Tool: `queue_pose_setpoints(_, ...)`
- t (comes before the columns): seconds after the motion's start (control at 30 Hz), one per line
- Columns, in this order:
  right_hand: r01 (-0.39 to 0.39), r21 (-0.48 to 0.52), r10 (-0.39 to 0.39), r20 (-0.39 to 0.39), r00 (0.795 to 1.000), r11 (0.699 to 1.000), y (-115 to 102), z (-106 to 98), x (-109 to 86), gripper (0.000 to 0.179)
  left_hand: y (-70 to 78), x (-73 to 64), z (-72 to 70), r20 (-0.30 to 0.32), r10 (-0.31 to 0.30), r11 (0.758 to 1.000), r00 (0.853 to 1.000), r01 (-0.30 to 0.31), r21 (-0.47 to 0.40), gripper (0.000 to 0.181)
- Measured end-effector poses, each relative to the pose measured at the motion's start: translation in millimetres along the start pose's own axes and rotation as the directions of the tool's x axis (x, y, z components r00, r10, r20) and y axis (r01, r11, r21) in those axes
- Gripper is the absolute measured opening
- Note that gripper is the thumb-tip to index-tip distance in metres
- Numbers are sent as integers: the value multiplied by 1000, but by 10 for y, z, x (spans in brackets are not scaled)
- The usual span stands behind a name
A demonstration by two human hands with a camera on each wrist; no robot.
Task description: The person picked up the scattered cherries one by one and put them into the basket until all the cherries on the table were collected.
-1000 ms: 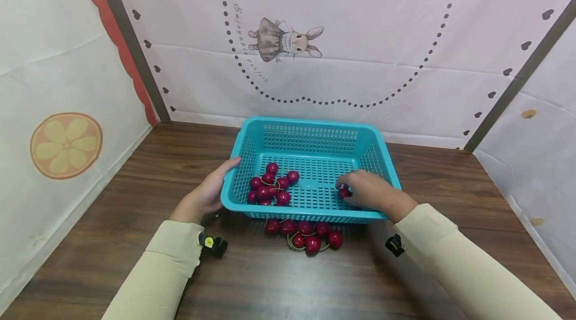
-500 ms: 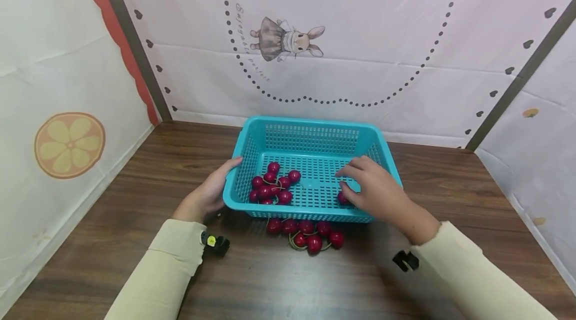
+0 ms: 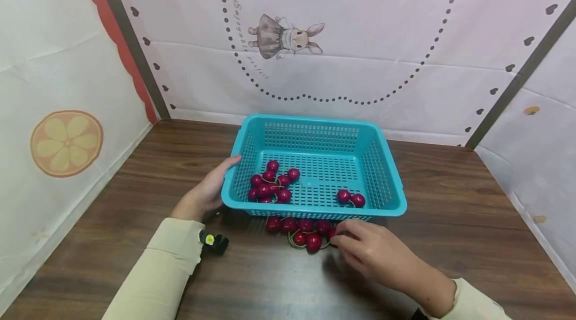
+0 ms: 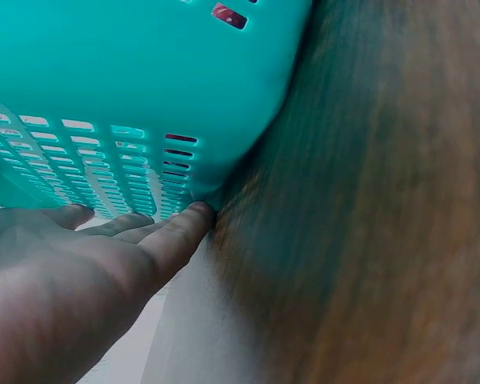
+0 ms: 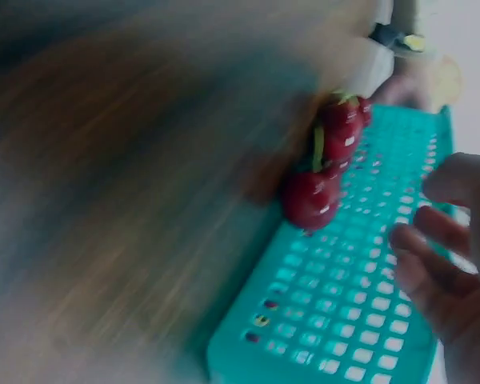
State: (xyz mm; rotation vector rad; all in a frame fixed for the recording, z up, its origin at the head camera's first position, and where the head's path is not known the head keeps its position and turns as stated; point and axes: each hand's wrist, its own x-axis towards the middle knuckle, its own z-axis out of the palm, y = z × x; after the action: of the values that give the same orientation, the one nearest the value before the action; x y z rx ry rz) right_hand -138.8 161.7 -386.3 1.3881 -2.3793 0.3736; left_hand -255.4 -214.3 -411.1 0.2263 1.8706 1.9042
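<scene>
A turquoise basket holds a cluster of red cherries at its left and a pair of cherries at its right. My left hand rests against the basket's left end, its straight fingers along the slotted outer wall. In front of the basket, more cherries with green stems lie on the table. Over the right end of this row is my right hand, fingertips overlapping the last cherry in the head view. The right wrist view shows its fingers loosely bent, with a gap to the cherry.
A dark wood-grain table carries everything. Behind the basket stands a white printed cloth with a rabbit figure, and further cloth walls close off both sides.
My right hand has left the pair of cherries in the basket and come out over the front rim to the cherries on the table. The left hand stays at the basket's left end.
</scene>
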Motion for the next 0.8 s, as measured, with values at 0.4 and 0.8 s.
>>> queue_pose_setpoints(0.4, -125, -51, 134, 228, 964, 991, 139, 181, -74, 30, -5, 32, -22, 21, 4, 1000, 1000, -5, 10, 78)
queue_pose_setpoints(0.8, -183, -43, 187, 294, 937, 982, 144, 189, -63, 29, -23, 29, -40, 17, -7, 1000, 1000, 7, 4, 79)
